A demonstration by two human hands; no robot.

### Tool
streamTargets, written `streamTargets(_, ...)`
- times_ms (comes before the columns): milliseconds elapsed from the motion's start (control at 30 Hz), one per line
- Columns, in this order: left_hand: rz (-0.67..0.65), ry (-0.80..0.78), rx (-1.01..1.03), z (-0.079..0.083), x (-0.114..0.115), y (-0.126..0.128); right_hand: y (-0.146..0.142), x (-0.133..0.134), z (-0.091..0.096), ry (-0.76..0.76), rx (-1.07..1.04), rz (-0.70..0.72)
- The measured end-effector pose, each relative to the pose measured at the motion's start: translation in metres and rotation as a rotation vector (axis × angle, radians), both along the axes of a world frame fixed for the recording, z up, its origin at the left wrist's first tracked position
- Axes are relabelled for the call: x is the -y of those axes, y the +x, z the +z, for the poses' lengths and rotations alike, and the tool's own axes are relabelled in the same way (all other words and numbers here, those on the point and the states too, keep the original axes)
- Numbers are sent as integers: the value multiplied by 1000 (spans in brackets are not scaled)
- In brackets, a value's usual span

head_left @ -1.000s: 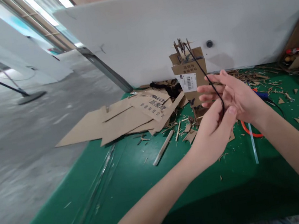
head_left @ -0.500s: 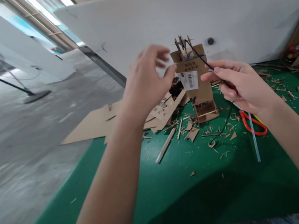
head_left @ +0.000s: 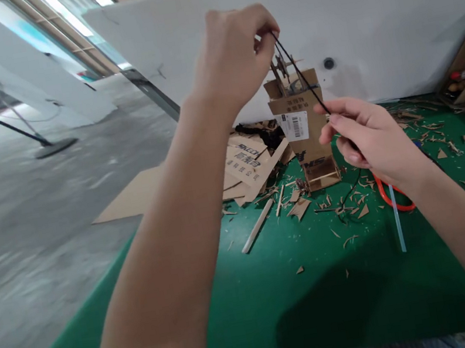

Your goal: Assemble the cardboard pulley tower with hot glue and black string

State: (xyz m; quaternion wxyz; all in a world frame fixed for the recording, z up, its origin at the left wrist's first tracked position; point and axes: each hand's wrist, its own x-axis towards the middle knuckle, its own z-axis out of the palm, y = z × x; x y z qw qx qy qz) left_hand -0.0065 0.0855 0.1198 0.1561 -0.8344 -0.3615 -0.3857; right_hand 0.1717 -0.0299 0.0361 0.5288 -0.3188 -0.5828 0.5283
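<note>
Two hands (head_left: 235, 57) (head_left: 370, 130), nearly closed, pinching black cord (head_left: 304, 79)

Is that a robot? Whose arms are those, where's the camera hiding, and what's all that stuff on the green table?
No robot, just a person! The camera is worn on that person's head and looks forward and down, so you see almost what they see. The left hand and right hand pinch a black cord that runs between them, near a cardboard tower. On the green table lie flat cardboard pieces, little scraps and a pale stick.
</note>
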Motion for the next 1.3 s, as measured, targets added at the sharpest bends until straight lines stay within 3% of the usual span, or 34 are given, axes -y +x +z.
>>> streamTargets(200,-19,-167,153,-6,-9,7,-17,0,-8,-120,6,46)
streamTargets(400,-22,-161,224,-12,-21,5,-21,5,-11,-159,27,54)
streamTargets(667,-73,-355,317,-11,-15,11,-35,6,-51,-219,107,51)
streamTargets(1000,-243,-850,569,-5,6,5,-28,-7,-78,-254,-2,-71)
streamTargets(1300,-289,-829,603,-16,-3,-1,-30,-6,-104,-242,32,-92)
